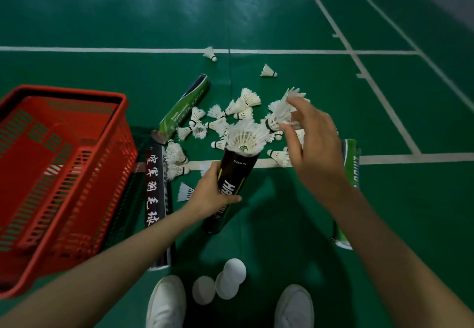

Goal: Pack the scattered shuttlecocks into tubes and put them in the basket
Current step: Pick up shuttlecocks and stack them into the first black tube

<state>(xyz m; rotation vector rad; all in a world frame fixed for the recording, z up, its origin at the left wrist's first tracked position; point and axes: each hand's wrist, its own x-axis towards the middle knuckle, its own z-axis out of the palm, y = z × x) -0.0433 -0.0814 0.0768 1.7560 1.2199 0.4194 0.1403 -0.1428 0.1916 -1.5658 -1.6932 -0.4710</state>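
My left hand (210, 194) grips a black tube (232, 186) held tilted above the green floor; a white shuttlecock (245, 136) sticks out of its open top. My right hand (311, 143) is raised just right of the tube mouth, its fingertips pinching another shuttlecock (280, 112) by the feathers. Several white shuttlecocks (218, 122) lie scattered on the floor beyond the tube. The red basket (102, 174) stands at the left and holds no tubes that I can see.
A green tube (183, 108) lies behind the basket's corner, a black tube with white characters (156, 194) beside the basket, another green tube (350, 171) under my right forearm. Three white tube caps (223, 283) lie between my white shoes (166, 302). White court lines cross the floor.
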